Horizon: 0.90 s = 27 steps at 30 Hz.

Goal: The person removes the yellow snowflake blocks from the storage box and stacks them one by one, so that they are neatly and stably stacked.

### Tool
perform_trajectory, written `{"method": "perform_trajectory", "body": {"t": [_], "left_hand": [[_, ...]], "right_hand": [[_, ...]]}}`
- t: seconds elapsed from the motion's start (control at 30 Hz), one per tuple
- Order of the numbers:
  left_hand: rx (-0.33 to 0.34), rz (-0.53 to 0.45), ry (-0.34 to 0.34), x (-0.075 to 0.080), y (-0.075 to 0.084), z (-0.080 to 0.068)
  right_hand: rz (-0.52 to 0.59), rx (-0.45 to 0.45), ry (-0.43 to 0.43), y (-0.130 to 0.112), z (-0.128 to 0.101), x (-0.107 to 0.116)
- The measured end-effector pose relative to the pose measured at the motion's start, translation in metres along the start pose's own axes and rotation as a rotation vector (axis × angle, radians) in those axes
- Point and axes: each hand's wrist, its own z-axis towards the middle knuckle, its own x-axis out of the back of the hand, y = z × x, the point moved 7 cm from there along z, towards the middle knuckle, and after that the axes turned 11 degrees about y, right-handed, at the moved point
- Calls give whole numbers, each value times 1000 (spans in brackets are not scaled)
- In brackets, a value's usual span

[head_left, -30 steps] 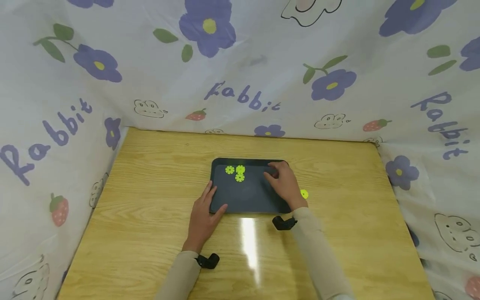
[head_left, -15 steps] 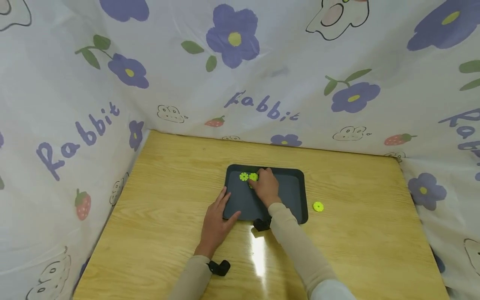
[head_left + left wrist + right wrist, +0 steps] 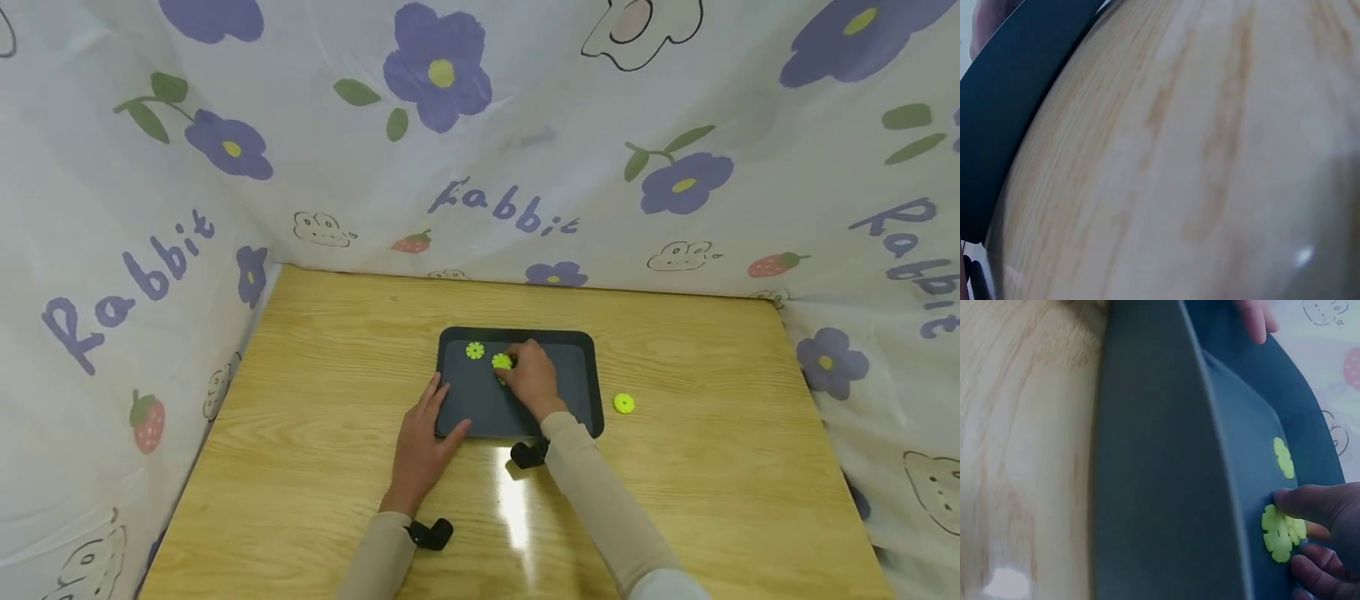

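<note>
A dark grey rectangular tray [image 3: 480, 404] lies on the wooden table. In the head view, a yellow snowflake disc [image 3: 475, 350] lies flat near its back left. My right hand [image 3: 531, 379] reaches into the tray's middle, pinching another yellow snowflake disc [image 3: 1277, 534] between thumb and fingers. Behind that one, a further yellow disc [image 3: 1297, 530] partly shows in the right wrist view. My left hand [image 3: 422, 450] rests at the tray's front left corner, fingers extended along the left rim and thumb on the front rim. Only the tray's outer wall [image 3: 1010, 106] and table fill most of the left wrist view.
One more yellow disc [image 3: 624, 403] lies on the table [image 3: 697, 467], right of the tray. A white cloth [image 3: 555, 167] printed with flowers and rabbits hangs behind the table and along both sides.
My right hand has moved left from the tray's right part to the cluster of discs, and one disc there has shifted slightly rightward and nearer. The left hand has stayed at the tray's corner.
</note>
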Motion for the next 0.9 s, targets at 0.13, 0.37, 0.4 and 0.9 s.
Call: {"method": "perform_trajectory", "body": {"t": [0.13, 0.37, 0.4, 0.9], "left_hand": [[5, 1, -16, -3, -1, -3], [26, -8, -12, 0, -3, -2], [28, -12, -11, 0, -3, -1], [8, -34, -3, -2, -1, 2]], "right_hand": [[29, 23, 36, 2, -7, 10], [126, 84, 142, 2, -20, 46], [140, 86, 153, 3, -22, 53], [179, -150, 310, 115, -59, 141]]}}
